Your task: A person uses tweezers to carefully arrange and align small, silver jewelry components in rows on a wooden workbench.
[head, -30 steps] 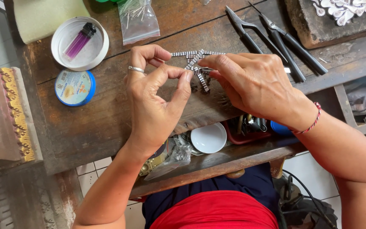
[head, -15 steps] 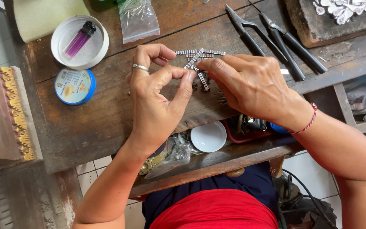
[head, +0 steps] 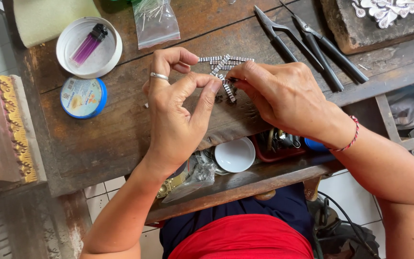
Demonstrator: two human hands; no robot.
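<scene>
Barely shifted since earlier, left hand point(head: 178, 115) and right hand point(head: 283, 96) pinch a small, light, fragile-looking silver ornament point(head: 224, 72) at frame centre, gripped by its thin strips.

On the bench point(head: 120, 139), both hands meet at the centre: left hand point(head: 178, 115) at nine o'clock of the metal piece point(head: 224, 72), right hand point(head: 283, 96) at three. A lighter point(head: 88, 45) lies in a lid point(head: 68, 45) at ten o'clock, a tin point(head: 83, 97) just below it. Pliers point(head: 312, 45) lie at two o'clock, a bag point(head: 155, 21) at twelve. A dish point(head: 235, 154) sits in the drawer point(head: 264, 180) at six.
</scene>
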